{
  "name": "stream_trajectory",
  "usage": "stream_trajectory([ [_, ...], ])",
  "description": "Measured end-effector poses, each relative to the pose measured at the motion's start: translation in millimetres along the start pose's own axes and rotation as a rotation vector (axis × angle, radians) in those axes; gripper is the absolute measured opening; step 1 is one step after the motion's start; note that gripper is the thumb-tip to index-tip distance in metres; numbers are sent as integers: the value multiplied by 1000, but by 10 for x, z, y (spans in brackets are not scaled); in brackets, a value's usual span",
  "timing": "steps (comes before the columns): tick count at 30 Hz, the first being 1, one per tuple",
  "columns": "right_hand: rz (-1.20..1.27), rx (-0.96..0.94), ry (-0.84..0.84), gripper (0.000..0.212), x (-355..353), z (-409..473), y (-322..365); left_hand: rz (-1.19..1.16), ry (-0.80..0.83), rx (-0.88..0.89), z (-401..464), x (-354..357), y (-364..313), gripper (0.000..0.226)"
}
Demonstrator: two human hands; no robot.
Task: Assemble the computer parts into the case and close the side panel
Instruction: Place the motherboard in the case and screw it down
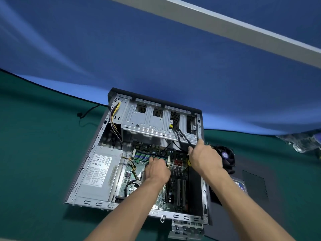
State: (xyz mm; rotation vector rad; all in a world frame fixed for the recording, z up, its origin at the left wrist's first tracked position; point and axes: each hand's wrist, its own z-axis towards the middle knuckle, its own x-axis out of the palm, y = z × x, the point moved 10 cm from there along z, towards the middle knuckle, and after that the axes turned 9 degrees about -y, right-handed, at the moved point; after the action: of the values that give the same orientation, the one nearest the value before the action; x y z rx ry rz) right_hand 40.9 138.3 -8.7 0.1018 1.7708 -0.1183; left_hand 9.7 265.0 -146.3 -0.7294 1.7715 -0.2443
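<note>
Fingers of right hand pinch black cables — left hand fingers curled on motherboard, grip unclear.

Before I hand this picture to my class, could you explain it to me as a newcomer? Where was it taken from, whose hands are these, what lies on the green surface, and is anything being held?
There is one picture, from a camera worn on a person's head, looking forward and down, so the two bare arms are the wearer's own. No robot is involved. On the green table lies an open computer case, its side panel off. Inside are a grey power supply, a green motherboard and a metal drive cage. The left hand reaches onto the motherboard; whether it holds anything cannot be told. The right hand pinches black cables that run down from the drive cage. Right of the case sit a cooling fan and a dark flat panel, likely the side panel. Blue cloth hangs behind.
</note>
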Motion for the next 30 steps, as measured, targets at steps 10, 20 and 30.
stream_trajectory([
  [10, 103, 10, 44, 32, 39, -25, 13, 3, -3, -4, 3, -40, -26, 19],
  [20, 188, 43, -48, 40, -9, -30, -45, -23, -8, -44, 10, -46, 19, 19],
  [30, -49, 25, 32, 33, 4, 79, 41, -6, -24, -38, 38, -20, 10, 18],
])
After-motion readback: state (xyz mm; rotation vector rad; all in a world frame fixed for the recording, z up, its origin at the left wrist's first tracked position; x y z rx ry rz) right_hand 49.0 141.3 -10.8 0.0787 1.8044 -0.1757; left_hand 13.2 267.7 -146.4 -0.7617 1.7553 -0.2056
